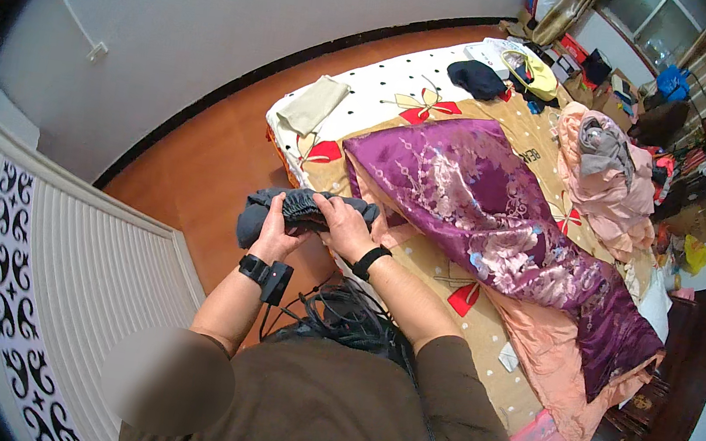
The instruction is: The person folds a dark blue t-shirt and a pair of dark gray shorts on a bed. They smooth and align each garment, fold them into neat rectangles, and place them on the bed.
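Both my hands hold a dark grey garment with a gathered, elastic-looking band, bunched up in front of my waist. My left hand grips its middle left part, thumb on top. On the right part, the fingers of my right hand curl over the gathered band. The garment is held beside the near edge of the bed, where a purple satin quilt with floral pattern and peach lining lies rumpled on a tan printed sheet. A folded cream cloth rests on the bed's corner.
Farther along the bed are a dark cap-like cloth item, a yellow bag and a heap of pink bedding. Boxes and clutter line the far side. A white folding screen stands at my left. Black cables hang at my waist.
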### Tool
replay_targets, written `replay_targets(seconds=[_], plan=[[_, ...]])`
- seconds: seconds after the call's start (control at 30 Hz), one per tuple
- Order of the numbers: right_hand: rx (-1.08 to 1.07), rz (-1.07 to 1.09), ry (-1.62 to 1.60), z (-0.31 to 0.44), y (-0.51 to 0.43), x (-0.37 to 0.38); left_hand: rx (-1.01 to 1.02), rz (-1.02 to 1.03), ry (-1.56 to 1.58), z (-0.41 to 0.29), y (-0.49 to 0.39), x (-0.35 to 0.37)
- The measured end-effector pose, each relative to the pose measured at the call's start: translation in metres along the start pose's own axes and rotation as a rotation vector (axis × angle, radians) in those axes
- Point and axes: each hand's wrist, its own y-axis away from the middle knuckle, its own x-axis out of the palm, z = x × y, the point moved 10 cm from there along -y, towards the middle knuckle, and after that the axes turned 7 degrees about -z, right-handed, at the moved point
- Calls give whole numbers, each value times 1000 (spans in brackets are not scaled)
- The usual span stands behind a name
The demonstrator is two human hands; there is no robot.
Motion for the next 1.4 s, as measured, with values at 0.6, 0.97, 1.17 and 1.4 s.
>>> replay_targets(seconds=[0.6, 0.97, 1.17, 1.4], plan=[[541, 55, -342, -162, -173, 54, -10, 122, -222, -139, -127, 118], [1169, -609, -631, -346, -192, 82, -149, -6, -423, -225, -352, 138], [1555, -926, -773, -376, -188, 108, -229, -121, -541, -275, -437, 119], [1701, -1002, -787, -403, -205, 109, -279, -159, -711, -256, -494, 112]])
